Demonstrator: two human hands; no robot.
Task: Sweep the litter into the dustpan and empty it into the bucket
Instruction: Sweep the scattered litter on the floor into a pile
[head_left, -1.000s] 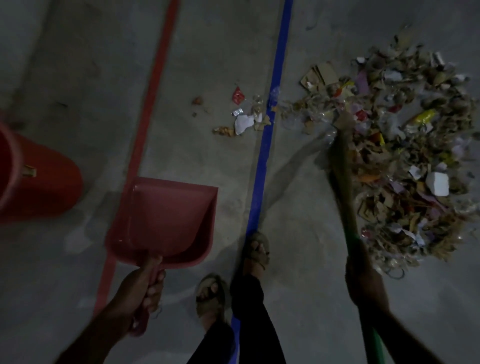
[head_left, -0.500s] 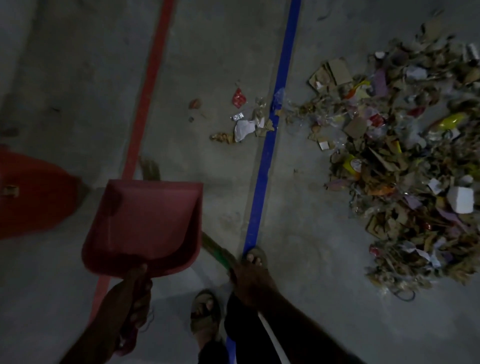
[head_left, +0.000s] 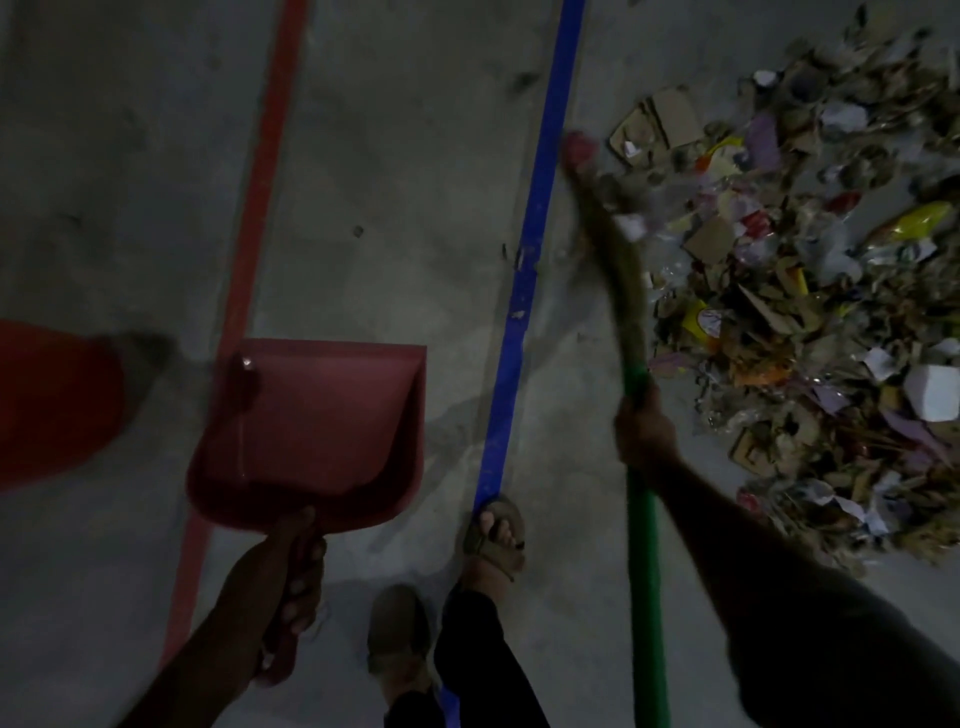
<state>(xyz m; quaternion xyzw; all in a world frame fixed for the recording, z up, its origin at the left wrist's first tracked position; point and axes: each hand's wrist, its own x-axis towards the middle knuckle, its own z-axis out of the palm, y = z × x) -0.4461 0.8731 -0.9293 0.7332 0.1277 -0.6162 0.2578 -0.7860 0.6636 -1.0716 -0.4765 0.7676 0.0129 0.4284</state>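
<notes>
Beside the blue floor line (head_left: 524, 291), on its far-right side, the litter (head_left: 810, 291) lies heaped on the concrete floor (head_left: 405, 171): cardboard scraps, paper, wrappers and dry bits, none of it yet in the dustpan. The broom (head_left: 621, 291) has its brush end, blurred, at the pile's edge nearest the line, with the green handle running back toward the person. The right hand (head_left: 644, 431) has its grip wrapped round that handle just below the bristles, a low hold that probably gives control for short strokes at the heap's margin.

On the other side of the blue line, the red dustpan (head_left: 317, 421) is empty as far as the dim picture shows, mouth pointing away from the person. The left hand (head_left: 291, 577) grips its handle, fingers curled round it; I cannot tell whether the pan's lip touches the floor. It sits well apart from the litter, so it seems held ready rather than placed to receive anything.

Further from the blue line, past the red floor line (head_left: 254, 218), the red bucket (head_left: 52, 405) shows at the frame's edge, just beside the dustpan, handy for tipping later. Two sandalled feet stand at the blue line, one on it.

My judgement: the sweeping is at an early stage, gathering strays into the heap, and the pan must come across the line before anything is collected.
</notes>
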